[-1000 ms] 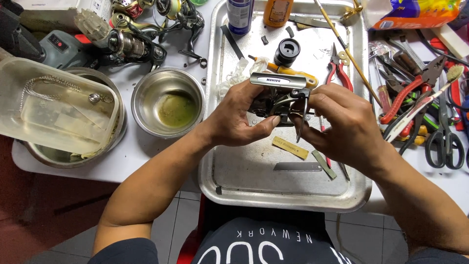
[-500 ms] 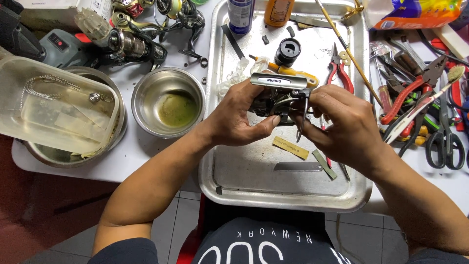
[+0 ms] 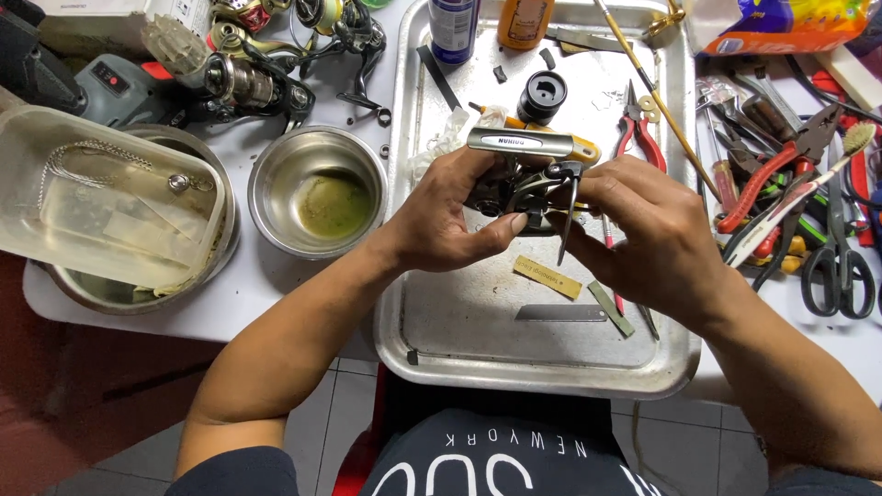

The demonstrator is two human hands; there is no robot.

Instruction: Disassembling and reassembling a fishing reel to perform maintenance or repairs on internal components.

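- Head view: left hand (image 3: 441,220) fingers curl around a fishing reel body (image 3: 514,188).
- Right hand (image 3: 643,230) fingertips pinch its front above the metal tray (image 3: 478,340).

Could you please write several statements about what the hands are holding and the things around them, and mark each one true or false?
1. Both hands, the left hand and the right hand, hold the dark fishing reel body above the metal tray. True.
2. The small steel bowl left of the tray is dry and clean. False: a greenish liquid sits in its bottom.
3. Red-handled pliers lie on the tray beyond the right hand. True.
4. The black spool is held in the left hand. False: it stands alone on the tray, beyond the hands.
5. Scissors lie on the table right of the tray. True.
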